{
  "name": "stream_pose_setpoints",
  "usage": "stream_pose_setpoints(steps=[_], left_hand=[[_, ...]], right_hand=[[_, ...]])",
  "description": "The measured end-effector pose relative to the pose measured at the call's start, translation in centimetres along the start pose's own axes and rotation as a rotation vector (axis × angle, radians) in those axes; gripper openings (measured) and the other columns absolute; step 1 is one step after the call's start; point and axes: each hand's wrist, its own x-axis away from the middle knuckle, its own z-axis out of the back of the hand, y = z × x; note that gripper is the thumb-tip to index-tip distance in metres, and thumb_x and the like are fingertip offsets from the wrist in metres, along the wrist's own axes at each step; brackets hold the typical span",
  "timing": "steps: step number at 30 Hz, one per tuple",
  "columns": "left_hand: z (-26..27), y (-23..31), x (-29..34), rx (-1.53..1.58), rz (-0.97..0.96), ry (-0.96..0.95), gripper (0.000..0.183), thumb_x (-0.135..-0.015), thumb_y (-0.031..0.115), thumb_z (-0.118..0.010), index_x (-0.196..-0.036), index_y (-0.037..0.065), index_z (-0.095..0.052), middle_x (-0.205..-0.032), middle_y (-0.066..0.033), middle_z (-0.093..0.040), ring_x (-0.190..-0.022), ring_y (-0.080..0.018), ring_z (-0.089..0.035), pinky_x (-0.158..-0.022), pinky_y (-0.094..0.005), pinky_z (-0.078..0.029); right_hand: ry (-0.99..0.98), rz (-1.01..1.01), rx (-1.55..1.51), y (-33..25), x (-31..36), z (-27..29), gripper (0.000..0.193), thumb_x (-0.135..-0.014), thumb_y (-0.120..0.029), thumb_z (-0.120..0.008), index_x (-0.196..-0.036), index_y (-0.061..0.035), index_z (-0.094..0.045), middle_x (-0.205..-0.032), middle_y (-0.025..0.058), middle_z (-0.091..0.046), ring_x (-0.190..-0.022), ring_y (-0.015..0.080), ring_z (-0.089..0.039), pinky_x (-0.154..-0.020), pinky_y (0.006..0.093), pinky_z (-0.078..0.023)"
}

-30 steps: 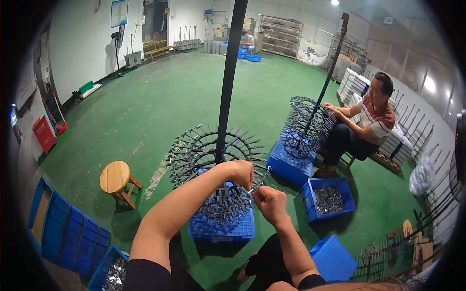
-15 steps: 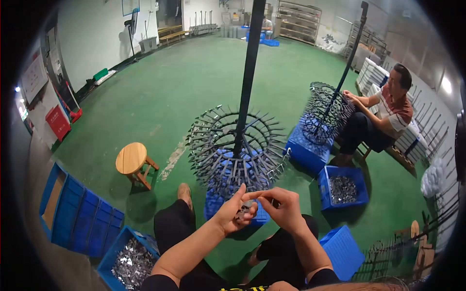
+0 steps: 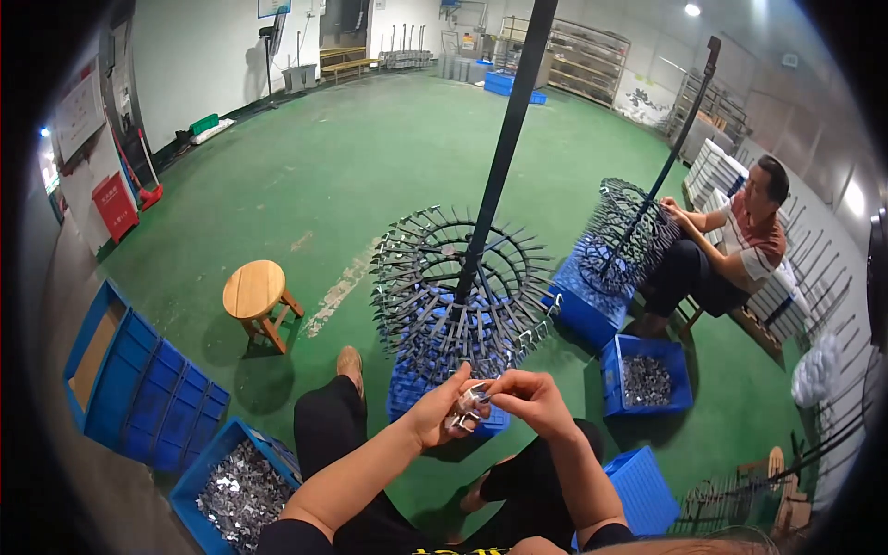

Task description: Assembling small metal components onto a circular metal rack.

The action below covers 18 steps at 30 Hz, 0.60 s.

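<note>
My left hand point(image 3: 442, 413) is closed around several small silvery metal pieces point(image 3: 469, 407), which show between thumb and fingers. With thumb and forefinger pinched, my right hand point(image 3: 535, 400) takes hold of one such piece at the edge of that handful. Just beyond both hands stands a round black rack point(image 3: 462, 319) with rings of outward prongs around a slanting black pole point(image 3: 504, 139). Shiny metal pieces hang on some prongs along its left and right sides. Beneath the rack is a blue crate point(image 3: 404, 388).
Metal pieces fill a blue bin point(image 3: 190, 481) at lower left, beside stacked blue crates point(image 3: 153, 398). A wooden stool point(image 3: 254, 289) stands left. At right a co-worker point(image 3: 754, 222) sits by a second rack point(image 3: 629, 231), near another bin of pieces point(image 3: 606, 375).
My right thumb and forefinger have come in against the pieces in my left hand; before, they were pinched just above them. The whole view has shifted slightly.
</note>
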Motion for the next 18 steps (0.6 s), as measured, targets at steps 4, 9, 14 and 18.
stream_pose_setpoints(steps=[4, 9, 14, 18], left_hand=[[-0.4, -0.7, 0.5, -0.044, -0.086, 0.135, 0.041, -0.094, 0.039, -0.052, -0.116, 0.005, -0.058, -0.075, -0.0045, -0.061, -0.045, -0.0053, -0.047, -0.034, -0.0138, -0.031], [-1.3, -1.4, 0.5, -0.121, -0.189, 0.292, 0.027, -0.092, 0.022, -0.058, -0.113, 0.005, -0.06, -0.076, -0.0034, -0.061, -0.048, -0.0047, -0.048, -0.036, -0.0132, -0.032], [-1.1, -1.9, 0.1, -0.146, -0.216, 0.279, 0.023, -0.091, 0.015, -0.059, -0.111, 0.004, -0.061, -0.076, -0.0027, -0.061, -0.048, -0.0043, -0.048, -0.037, -0.0134, -0.032], [-0.4, -2.8, -0.4, -0.142, -0.229, 0.269, 0.022, -0.091, 0.014, -0.059, -0.111, 0.005, -0.062, -0.078, -0.0023, -0.062, -0.05, -0.0042, -0.047, -0.038, -0.0139, -0.031]], right_hand=[[0.103, -0.043, -0.169, 1.8, 0.8, -0.3, 0.005, -0.082, -0.001, -0.063, -0.086, -0.0005, -0.065, -0.076, 0.0003, -0.061, -0.062, 0.0051, -0.046, -0.054, 0.0177, -0.036], [0.187, -0.039, -0.105, 2.4, 1.0, -0.8, 0.002, -0.081, -0.002, -0.063, -0.082, -0.0012, -0.064, -0.073, -0.0004, -0.06, -0.059, 0.0051, -0.044, -0.052, 0.0175, -0.034], [0.139, 0.092, 0.339, 0.1, 1.0, -0.8, 0.002, -0.079, -0.002, -0.063, -0.078, -0.0038, -0.063, -0.072, -0.0003, -0.058, -0.056, 0.0081, -0.046, -0.051, 0.0191, -0.035], [0.095, 0.299, 0.9, -1.6, 1.4, -1.5, 0.004, -0.076, -0.004, -0.064, -0.076, -0.0065, -0.061, -0.072, 0.0003, -0.055, -0.054, 0.0116, -0.048, -0.049, 0.0219, -0.036]])
